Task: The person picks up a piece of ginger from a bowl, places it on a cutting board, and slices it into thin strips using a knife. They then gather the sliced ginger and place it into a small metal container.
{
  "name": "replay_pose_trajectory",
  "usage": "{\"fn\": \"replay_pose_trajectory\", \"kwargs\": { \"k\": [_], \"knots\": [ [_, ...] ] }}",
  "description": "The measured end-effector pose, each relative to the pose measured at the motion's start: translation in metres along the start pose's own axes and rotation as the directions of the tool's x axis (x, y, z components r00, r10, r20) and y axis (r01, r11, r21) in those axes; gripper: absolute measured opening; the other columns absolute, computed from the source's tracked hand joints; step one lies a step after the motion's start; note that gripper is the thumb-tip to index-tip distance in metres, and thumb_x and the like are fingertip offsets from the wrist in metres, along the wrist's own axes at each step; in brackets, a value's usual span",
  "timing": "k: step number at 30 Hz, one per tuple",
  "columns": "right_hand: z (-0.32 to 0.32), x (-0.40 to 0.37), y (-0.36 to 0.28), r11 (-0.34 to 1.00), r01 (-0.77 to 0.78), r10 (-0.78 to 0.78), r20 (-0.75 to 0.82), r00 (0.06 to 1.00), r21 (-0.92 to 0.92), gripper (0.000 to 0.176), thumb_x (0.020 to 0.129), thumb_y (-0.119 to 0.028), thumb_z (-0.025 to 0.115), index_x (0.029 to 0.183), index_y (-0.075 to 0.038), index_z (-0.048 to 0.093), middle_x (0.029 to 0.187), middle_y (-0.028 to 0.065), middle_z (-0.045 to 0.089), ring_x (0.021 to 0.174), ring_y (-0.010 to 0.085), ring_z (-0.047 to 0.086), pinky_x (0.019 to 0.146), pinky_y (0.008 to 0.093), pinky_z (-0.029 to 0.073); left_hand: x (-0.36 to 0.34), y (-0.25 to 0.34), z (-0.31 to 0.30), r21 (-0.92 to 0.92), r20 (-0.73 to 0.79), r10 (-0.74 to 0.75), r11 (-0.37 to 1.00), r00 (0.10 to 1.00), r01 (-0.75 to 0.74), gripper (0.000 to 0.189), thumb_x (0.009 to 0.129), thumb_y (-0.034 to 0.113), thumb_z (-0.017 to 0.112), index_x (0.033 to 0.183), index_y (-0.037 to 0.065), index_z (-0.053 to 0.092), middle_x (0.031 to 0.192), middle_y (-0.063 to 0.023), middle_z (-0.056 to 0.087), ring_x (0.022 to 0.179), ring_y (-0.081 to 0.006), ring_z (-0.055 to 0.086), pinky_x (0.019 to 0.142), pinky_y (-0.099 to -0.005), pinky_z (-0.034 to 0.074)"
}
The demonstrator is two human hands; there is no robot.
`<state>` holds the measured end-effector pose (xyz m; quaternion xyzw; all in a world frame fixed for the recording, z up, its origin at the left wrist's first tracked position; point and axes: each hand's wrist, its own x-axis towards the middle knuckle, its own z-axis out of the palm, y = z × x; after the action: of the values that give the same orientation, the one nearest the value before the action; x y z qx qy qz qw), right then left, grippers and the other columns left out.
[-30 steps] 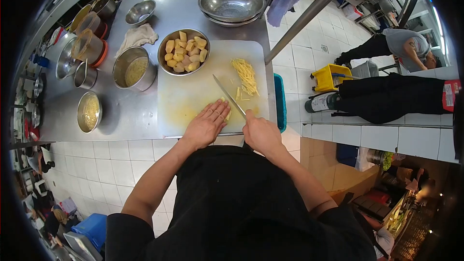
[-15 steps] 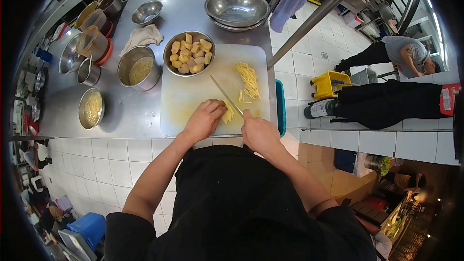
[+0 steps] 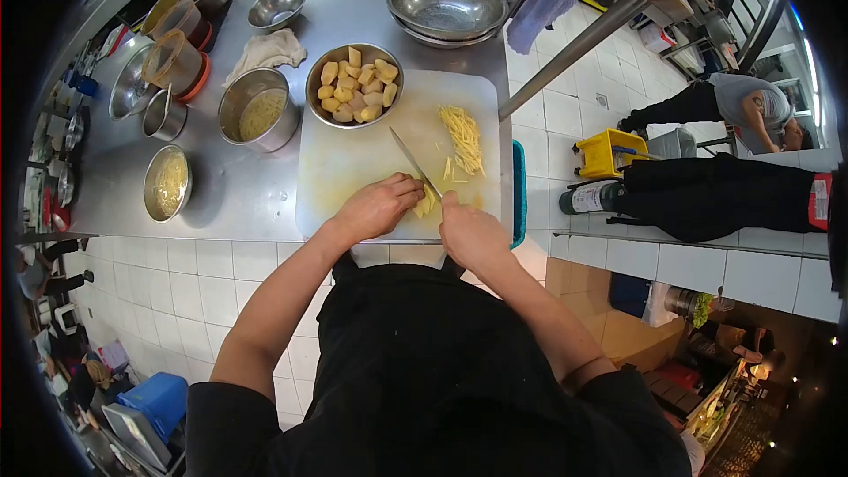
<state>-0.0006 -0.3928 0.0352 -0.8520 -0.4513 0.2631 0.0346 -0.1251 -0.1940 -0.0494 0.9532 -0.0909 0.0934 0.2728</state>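
Observation:
My right hand [image 3: 468, 228] is closed round the handle of a kitchen knife [image 3: 410, 157], whose blade points away and to the left over the white cutting board [image 3: 353, 172]. The fingers of my left hand [image 3: 382, 207] are bent and press on pale yellow slices [image 3: 427, 203] that look like ginger, right beside the blade. The fingertips partly hide these slices. A heap of thin yellow strips [image 3: 463, 140] lies on the board's right side. Peeled yellow chunks [image 3: 359, 88] fill a steel bowl [image 3: 311, 104] at the board's far left corner.
To the left stand a steel pot [image 3: 284, 134] and a small bowl [image 3: 184, 203], both holding pale strips in liquid. A crumpled cloth [image 3: 269, 51], stacked steel bowls [image 3: 447, 4] and plastic tubs [image 3: 172, 62] sit farther back. Another person [image 3: 751, 110] bends over at the right.
My left hand has shifted slightly right, closer to the blade, and covers more of the slices. The knife stays in my right hand. The whole view has shifted a little.

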Motion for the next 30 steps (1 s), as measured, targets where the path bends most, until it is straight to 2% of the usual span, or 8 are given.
{"fn": "replay_pose_trajectory", "kwargs": {
  "k": [2,9,11,14,18,20,23,30],
  "knots": [
    [0.021,0.010,0.005,0.999,-0.029,0.030,-0.038,0.999,0.027,0.018,0.103,-0.008,0.058,0.118,0.001,0.058,0.094,0.0282,0.080,0.091,0.0472,0.081,0.079,0.0604,0.063,0.001,-0.001,-0.002,-0.002,0.006,0.007,1.000,1.000,-0.007,0.030,0.100,0.008,0.072,0.129,-0.001,0.075,0.135,-0.0115,0.074,0.126,-0.0322,0.067,0.108,-0.0418,0.058],
    [0.005,0.004,-0.003,0.997,-0.058,0.058,-0.002,0.998,0.040,0.021,0.103,-0.011,0.058,0.119,0.003,0.058,0.094,0.0297,0.079,0.091,0.0483,0.080,0.080,0.0610,0.063,0.003,-0.003,-0.004,-0.020,0.006,0.012,1.000,1.000,-0.012,0.027,0.101,0.009,0.072,0.127,0.001,0.075,0.131,-0.0102,0.074,0.122,-0.0315,0.067,0.106,-0.0420,0.058],
    [0.027,0.012,0.007,0.998,0.001,0.004,-0.075,0.997,0.068,0.022,0.103,-0.010,0.058,0.120,0.003,0.058,0.094,0.0300,0.079,0.091,0.0488,0.080,0.081,0.0606,0.063,0.004,-0.004,-0.003,-0.011,0.009,0.032,0.999,0.999,-0.032,0.028,0.101,0.009,0.072,0.127,0.001,0.075,0.131,-0.0101,0.074,0.122,-0.0314,0.067,0.105,-0.0420,0.058],
    [-0.004,0.007,0.002,0.997,-0.009,0.010,-0.010,1.000,0.079,0.022,0.103,-0.010,0.057,0.120,0.004,0.059,0.094,0.0302,0.079,0.091,0.0492,0.080,0.081,0.0602,0.063,0.002,-0.003,-0.001,-0.029,0.033,0.006,1.000,0.999,-0.005,0.027,0.102,0.009,0.071,0.127,0.001,0.075,0.133,-0.0100,0.073,0.122,-0.0312,0.067,0.105,-0.0423,0.058],
    [0.009,0.004,0.000,0.996,-0.066,0.067,-0.010,0.998,0.058,0.021,0.103,-0.009,0.057,0.120,0.003,0.059,0.096,0.0301,0.079,0.092,0.0488,0.080,0.081,0.0597,0.064,0.004,-0.001,-0.004,-0.038,0.000,0.003,0.999,1.000,-0.003,0.026,0.101,0.008,0.072,0.127,0.001,0.076,0.133,-0.0102,0.073,0.124,-0.0317,0.067,0.106,-0.0427,0.058],
    [0.020,0.012,0.009,0.995,-0.016,0.017,-0.009,1.000,0.095,0.021,0.104,-0.008,0.057,0.121,0.004,0.059,0.098,0.0295,0.080,0.093,0.0480,0.081,0.082,0.0596,0.064,0.004,-0.002,-0.004,-0.039,0.010,0.001,0.999,1.000,0.000,0.026,0.101,0.007,0.072,0.126,0.001,0.076,0.132,-0.0104,0.073,0.125,-0.0320,0.067,0.106,-0.0428,0.058],
    [-0.003,0.004,0.001,0.999,-0.012,0.012,0.004,1.000,0.045,0.021,0.104,-0.008,0.057,0.121,0.004,0.059,0.099,0.0290,0.080,0.093,0.0471,0.081,0.082,0.0591,0.064,0.004,-0.001,-0.003,-0.038,-0.001,-0.001,0.999,1.000,0.001,0.027,0.100,0.006,0.073,0.126,0.001,0.076,0.131,-0.0109,0.073,0.126,-0.0327,0.067,0.106,-0.0425,0.058],
    [0.014,0.008,0.002,0.997,-0.009,0.011,-0.021,1.000,0.071,0.019,0.106,-0.009,0.055,0.119,0.003,0.060,0.097,0.0283,0.080,0.091,0.0453,0.082,0.080,0.0580,0.065,0.000,-0.004,0.001,-0.044,-0.010,-0.001,0.999,1.000,0.001,0.029,0.098,0.007,0.072,0.126,0.001,0.077,0.132,-0.0096,0.073,0.123,-0.0317,0.067,0.104,-0.0415,0.059]
  ]
}}
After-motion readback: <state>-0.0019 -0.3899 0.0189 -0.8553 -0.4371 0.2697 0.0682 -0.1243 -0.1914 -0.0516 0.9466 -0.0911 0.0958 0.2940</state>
